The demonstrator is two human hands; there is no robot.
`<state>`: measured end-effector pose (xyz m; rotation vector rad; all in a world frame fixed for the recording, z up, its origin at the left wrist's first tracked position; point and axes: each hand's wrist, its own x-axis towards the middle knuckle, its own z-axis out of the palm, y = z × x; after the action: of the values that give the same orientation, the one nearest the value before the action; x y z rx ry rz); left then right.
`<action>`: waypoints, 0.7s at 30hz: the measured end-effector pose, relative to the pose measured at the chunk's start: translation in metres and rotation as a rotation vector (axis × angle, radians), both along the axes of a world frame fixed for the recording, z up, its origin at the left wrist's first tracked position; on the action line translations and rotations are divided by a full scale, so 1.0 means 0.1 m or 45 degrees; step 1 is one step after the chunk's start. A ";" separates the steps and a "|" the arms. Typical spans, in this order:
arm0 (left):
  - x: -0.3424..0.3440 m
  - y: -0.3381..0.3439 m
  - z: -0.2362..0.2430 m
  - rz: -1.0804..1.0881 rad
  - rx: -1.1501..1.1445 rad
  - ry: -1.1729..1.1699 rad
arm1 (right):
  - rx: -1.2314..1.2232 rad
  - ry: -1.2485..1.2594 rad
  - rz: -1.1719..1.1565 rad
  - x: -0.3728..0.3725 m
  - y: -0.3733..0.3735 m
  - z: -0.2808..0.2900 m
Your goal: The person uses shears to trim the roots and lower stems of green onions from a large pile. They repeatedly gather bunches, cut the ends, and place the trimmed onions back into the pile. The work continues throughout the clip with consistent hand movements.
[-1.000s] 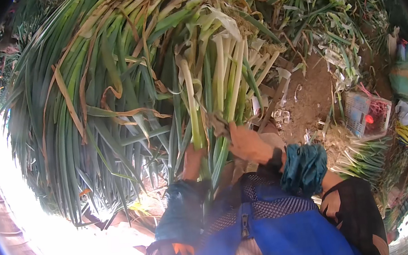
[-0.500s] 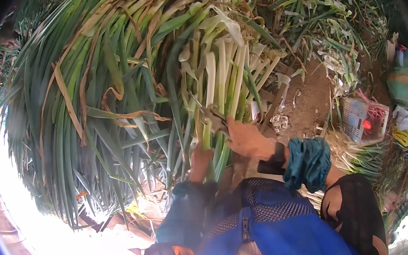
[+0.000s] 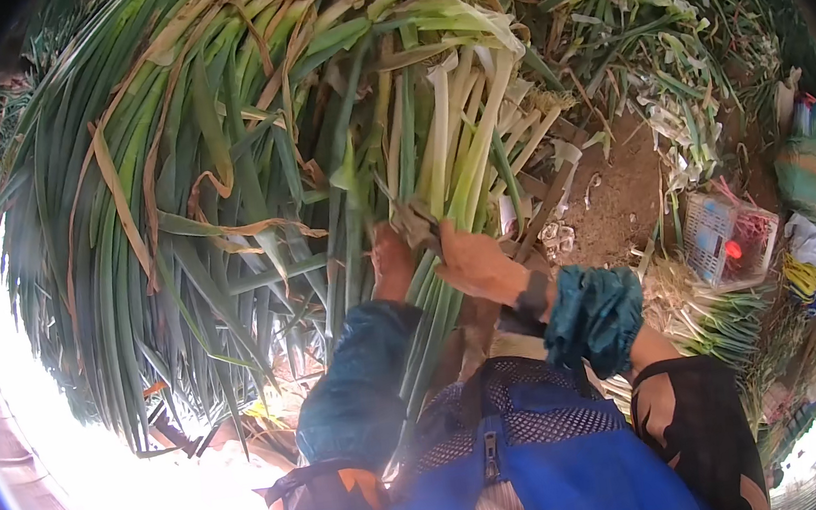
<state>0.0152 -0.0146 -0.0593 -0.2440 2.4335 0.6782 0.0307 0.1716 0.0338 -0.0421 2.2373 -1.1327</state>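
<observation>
Since loose fingers would likely make the dark metal tool [image 3: 415, 226] wobble, the right hand [image 3: 482, 267] curls snugly around it, with hardly any gap. The tool's thin end points up and to the left, close to the long onion stalks [image 3: 438, 166]. These stalks lie right in front of the person, white ends far away and green leaves running down toward the lap, perhaps so both hands can reach them easily. The left hand [image 3: 392, 260] is bent just beside the tool, among the leaves. I can't tell how tight its fingers are, or whether they pinch a stalk.

A big heap of green leaves [image 3: 125, 247] flops down on the left, maybe because the leaves are so long and soft. Over on the right sits a pale basket [image 3: 702, 226] with red stringy stuff in it, and a smaller onion bunch [image 3: 728, 324] lies near it.

The tool's handle is hidden inside the right hand. The left fingertips are hard to make out, and a leaf above them is blurry. The blue apron [image 3: 594, 476] covers things below it, and bright light washes out the lower left.
</observation>
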 end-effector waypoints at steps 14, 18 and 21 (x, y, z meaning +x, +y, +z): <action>-1.04 0.25 -0.21 -0.511 -0.538 0.648 | 0.162 0.248 -0.149 0.08 0.10 -0.08; -0.98 0.31 -0.27 -0.541 -0.772 0.718 | 0.152 0.146 -0.156 0.12 0.12 -0.06; -1.05 0.29 -0.34 -0.561 -0.827 0.790 | 0.145 0.154 -0.142 0.13 0.14 -0.05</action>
<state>-0.0898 0.0145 -0.0933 0.3000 3.0850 -0.3013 0.0436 0.1857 0.0291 0.0635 2.4346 -1.0836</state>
